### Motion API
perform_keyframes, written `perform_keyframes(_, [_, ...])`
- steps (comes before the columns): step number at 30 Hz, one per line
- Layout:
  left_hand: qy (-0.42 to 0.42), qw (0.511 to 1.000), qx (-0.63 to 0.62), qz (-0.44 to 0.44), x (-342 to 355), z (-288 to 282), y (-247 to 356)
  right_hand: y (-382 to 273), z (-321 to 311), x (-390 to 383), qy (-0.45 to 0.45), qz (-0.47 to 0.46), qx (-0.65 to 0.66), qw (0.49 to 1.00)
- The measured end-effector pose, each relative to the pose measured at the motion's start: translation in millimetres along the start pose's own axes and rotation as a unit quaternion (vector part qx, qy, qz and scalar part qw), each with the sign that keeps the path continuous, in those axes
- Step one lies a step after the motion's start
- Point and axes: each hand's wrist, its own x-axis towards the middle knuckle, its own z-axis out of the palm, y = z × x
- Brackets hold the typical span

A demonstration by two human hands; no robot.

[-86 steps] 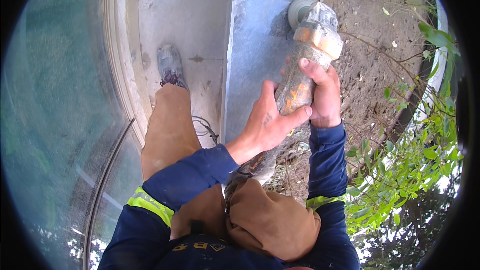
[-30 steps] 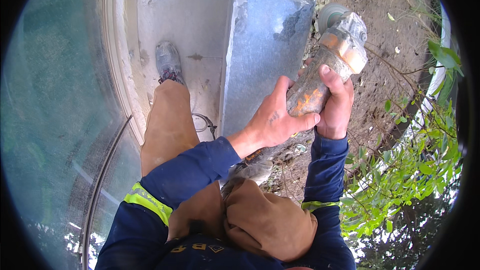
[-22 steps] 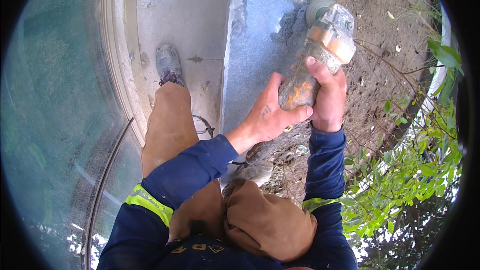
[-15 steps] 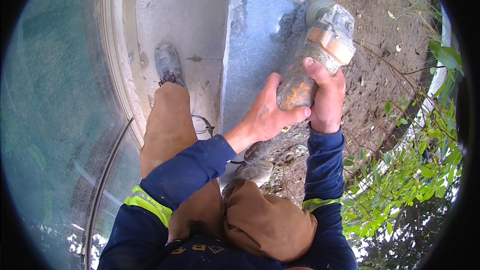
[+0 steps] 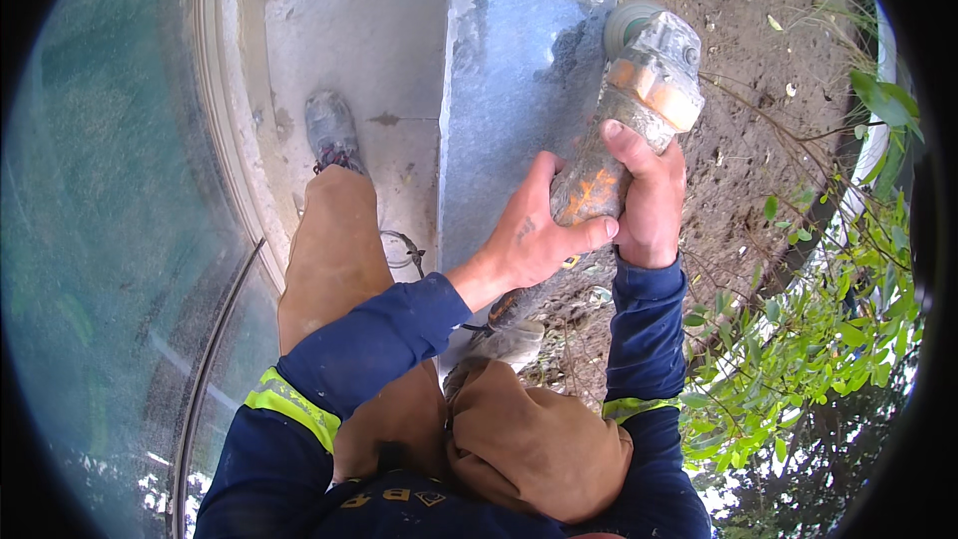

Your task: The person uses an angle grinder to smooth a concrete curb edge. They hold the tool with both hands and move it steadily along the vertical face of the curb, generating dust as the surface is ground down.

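Note:
A dusty grey and orange angle grinder [image 5: 595, 185] lies slantwise in both my hands, its gear head at the far end. My left hand [image 5: 529, 230] wraps round the body from the left, thumb across the top. On the other side my right hand [image 5: 651, 202] grips it closer to the head, thumb up along the casing. The round disc [image 5: 629, 26] sits at the right edge of the bluish-grey stone slab [image 5: 519, 70]; whether it touches the slab I cannot tell. Behind my left wrist the grinder's rear end runs down toward my shoe.
Left of the slab runs a concrete strip [image 5: 404, 50] with my left shoe [image 5: 331, 125] on it and a loop of cable [image 5: 404, 252]. A glass pane [image 5: 110, 170] stands further left. Bare soil [image 5: 753, 90] and a leafy shrub [image 5: 828, 339] lie to the right.
The view has shifted slightly, moving the slab a little left in the picture. Both hands keep the same hold on the grinder, with its disc still at the slab's right edge.

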Motion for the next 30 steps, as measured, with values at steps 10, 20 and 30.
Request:
perform_keyframes(10, [0.004,0.995,-0.089,-0.043,-8.8,5.7,-2.0,3.6,0.0,-3.7,-0.009,0.017,-0.016,1.0])
perform_keyframes(20, [0.016,0.999,-0.036,-0.035,-13.3,5.8,-8.6,9.0,-2.4,-4.5,-0.022,-0.015,-0.059,0.998])
perform_keyframes(30, [0.012,0.997,-0.069,-0.039,-10.8,8.5,-4.1,4.3,-3.9,-3.3,-0.014,-0.016,-0.042,0.999])
